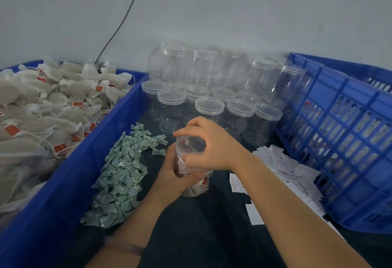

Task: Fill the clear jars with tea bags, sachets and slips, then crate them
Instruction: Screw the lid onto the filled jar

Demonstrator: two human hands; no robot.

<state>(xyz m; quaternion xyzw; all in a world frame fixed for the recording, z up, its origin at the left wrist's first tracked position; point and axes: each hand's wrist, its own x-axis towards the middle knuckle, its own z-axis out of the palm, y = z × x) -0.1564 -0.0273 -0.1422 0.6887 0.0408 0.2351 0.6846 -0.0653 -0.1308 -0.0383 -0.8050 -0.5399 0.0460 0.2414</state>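
Centre of frame: we hold a jar [192, 182] upright on the dark table [201, 229], tea bag [197, 190] inside | left hand [171, 174] wraps its body | right hand [212, 146] curls over the clear lid [191, 143] (seated or not, we cannot tell) | sachets [121, 174] lower left, slips [284, 165] right, blue crate [343, 140] far right
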